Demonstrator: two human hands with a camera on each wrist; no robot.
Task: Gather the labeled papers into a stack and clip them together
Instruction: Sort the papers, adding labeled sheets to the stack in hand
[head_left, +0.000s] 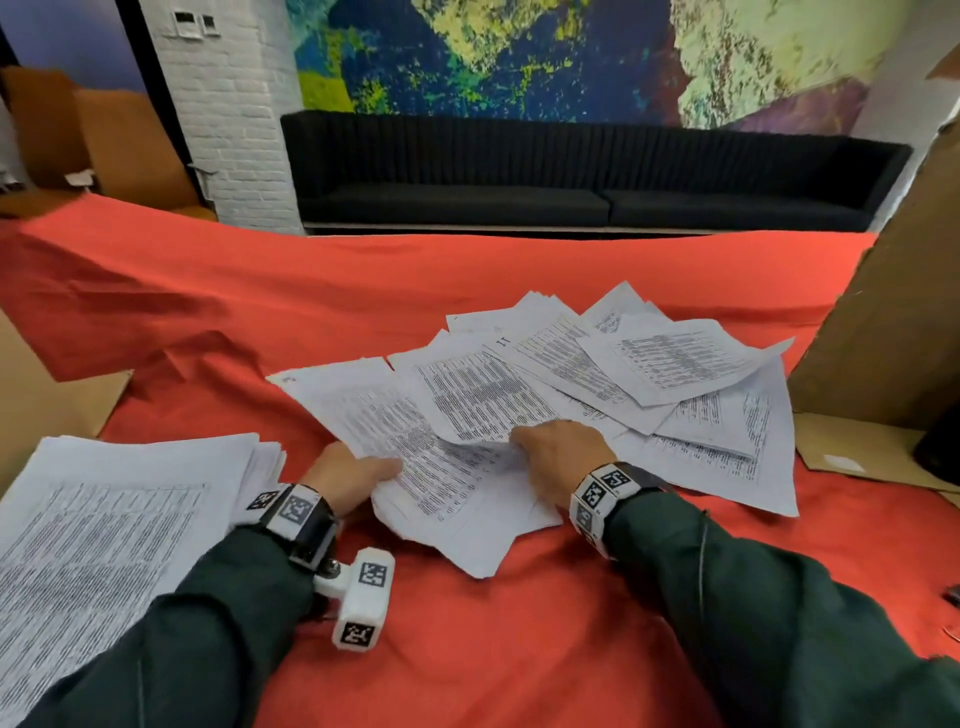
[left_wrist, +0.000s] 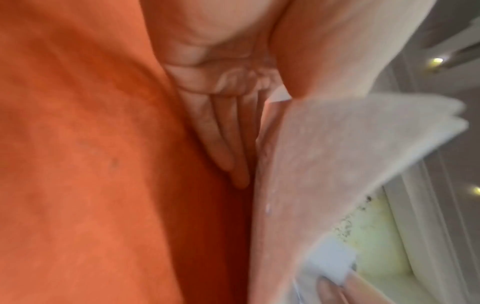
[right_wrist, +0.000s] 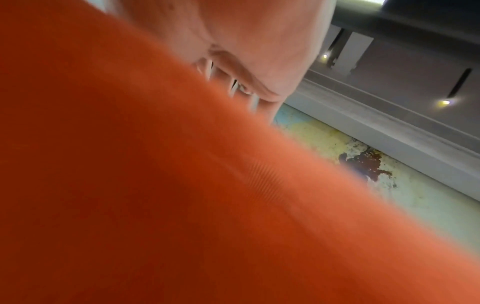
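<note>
While both wrists rest low on the red tablecloth (head_left: 467, 291), a person works at a loose spread of printed papers (head_left: 597, 379) fanned across the middle and right of the table. The left hand (head_left: 353, 475) grasps the near-left edge of the closest sheets (head_left: 447, 499); in the left wrist view its fingers (left_wrist: 223, 144) lie fairly straight under the paper (left_wrist: 324, 154) with the thumb on top, the sheets pinched between. The right hand (head_left: 561, 452) sits just right of it at the same bundle, fingers tucked beneath an overlapping page and out of sight, so whether they clench the paper or merely lift it cannot be told; the right wrist view, mostly filled by blurred red cloth (right_wrist: 182, 185), shows only thin white sheet edges (right_wrist: 233, 88) at the fingers. The held sheets lie between the two hands and extend away from them, their long axis running from near right to far left, text lines slanting with it. Beyond, the other pages overlap at differing angles, one far sheet marked "11" (head_left: 503, 341) upside down. A separate thick stack of papers (head_left: 114, 525) lies at the near left, touching the left sleeve (head_left: 208, 623), its long axis running roughly toward the person. Brown cardboard (head_left: 883, 322) stands at the right edge; a black sofa (head_left: 571, 176) and a painted wall (head_left: 519, 57) fill the background.
</note>
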